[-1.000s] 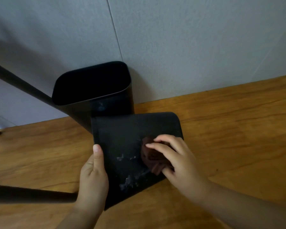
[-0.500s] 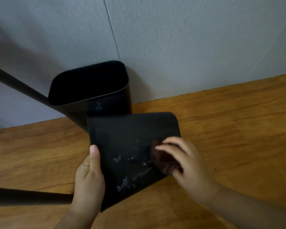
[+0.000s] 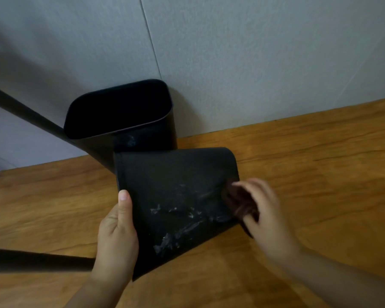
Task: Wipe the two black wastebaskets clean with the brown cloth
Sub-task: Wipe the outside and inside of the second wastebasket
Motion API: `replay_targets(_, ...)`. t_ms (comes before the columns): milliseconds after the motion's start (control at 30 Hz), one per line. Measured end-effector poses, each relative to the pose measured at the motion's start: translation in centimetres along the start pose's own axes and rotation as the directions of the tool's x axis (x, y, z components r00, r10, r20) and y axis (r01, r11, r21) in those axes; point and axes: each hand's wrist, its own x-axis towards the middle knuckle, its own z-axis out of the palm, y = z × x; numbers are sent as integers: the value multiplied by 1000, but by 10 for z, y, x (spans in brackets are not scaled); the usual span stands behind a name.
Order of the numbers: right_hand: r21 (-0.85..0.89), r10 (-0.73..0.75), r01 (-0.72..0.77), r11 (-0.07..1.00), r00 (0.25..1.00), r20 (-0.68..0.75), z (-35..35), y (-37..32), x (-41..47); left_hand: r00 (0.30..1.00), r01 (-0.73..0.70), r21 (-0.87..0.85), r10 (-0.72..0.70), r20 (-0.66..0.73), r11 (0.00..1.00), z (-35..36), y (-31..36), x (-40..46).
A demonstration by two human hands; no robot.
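A black wastebasket (image 3: 176, 192) lies tipped on its side above the wooden floor, its flat wall facing up with whitish smears across the middle. My left hand (image 3: 118, 232) grips its left edge, thumb on top. My right hand (image 3: 262, 210) holds the bunched brown cloth (image 3: 238, 201) against the wastebasket's right edge. A second black wastebasket (image 3: 120, 121) stands upright behind it against the wall, its opening facing me and a small pale mark on its front.
A grey wall (image 3: 253, 63) rises directly behind the wastebaskets. The wooden floor (image 3: 320, 163) stretches to the right. A dark bar (image 3: 25, 112) slants in from the upper left and another dark bar (image 3: 36, 260) runs along the lower left.
My right hand has slid the brown cloth rightward across the wastebasket's wall to its right edge. More whitish smears show on the wall. My left hand keeps its grip.
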Motion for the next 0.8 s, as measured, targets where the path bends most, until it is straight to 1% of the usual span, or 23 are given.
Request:
replay_targets(33,19,63,-62,998,995,-72,-1,2,7,1000,0,0,0,4,1000,1,0,-1)
replay_targets(67,29,93,-90,996,987,-131,-1,-1,14,1000,-11,3,11,6,1000,2,1,-2)
replay_targets(100,36,97,-92,995,982,-165,1,-7,19,1000,-21,5,21,4,1000,4,1,-3)
replay_targets(133,46,84,-78,996,983,-163,4,-16,21,1000,-23,4,23,0,1000,6,2,-4)
replay_targets(167,54,50,-43,998,991,-124,6,-26,20,1000,-21,3,21,-6,1000,7,2,-4)
replay_targets(233,21,-112,112,993,993,18,12,-43,9,1000,-13,1,13,-22,1000,8,2,-3)
replay_targets(300,-28,-279,287,957,947,161,15,-44,-6,1000,-3,2,3,-29,1000,6,2,-3)
replay_targets(333,-29,-297,307,951,938,180,14,-37,-9,1000,1,4,-1,-30,1000,6,3,-3)
replay_targets(367,-17,-249,254,967,956,154,11,-29,-8,999,5,4,-4,-32,1000,5,3,-3)
replay_targets(433,26,-32,31,999,999,35,6,-17,-1,999,17,-8,-17,-38,1000,5,2,-4)
replay_targets(467,29,59,-58,998,998,-33,5,-14,4,999,24,-16,-24,-36,1000,6,3,-4)
replay_targets(500,22,104,-102,995,990,-92,5,-16,8,999,23,-19,-24,-29,1000,7,3,-5)
replay_targets(533,17,105,-104,994,987,-125,7,-21,10,1000,16,-20,-17,-19,1000,9,3,-5)
replay_targets(567,20,77,-75,997,989,-126,10,-29,11,1000,8,-17,-8,-16,1000,10,4,-4)
replay_targets(600,35,33,-30,999,996,-87,12,-38,9,1000,2,-14,-2,-19,1000,11,4,-4)
replay_targets(667,39,-125,123,992,991,51,16,-55,1,1000,-5,-17,4,-29,1000,11,4,-4)
replay_targets(733,9,-267,269,963,949,167,17,-57,-5,1000,-16,-28,15,-23,999,10,4,-4)
replay_targets(767,4,-269,273,962,949,166,15,-51,-5,1000,-18,-31,18,-18,999,9,3,-5)
replay_targets(800,7,-209,210,978,969,130,13,-44,-3,1000,-19,-34,19,-14,999,8,3,-5)
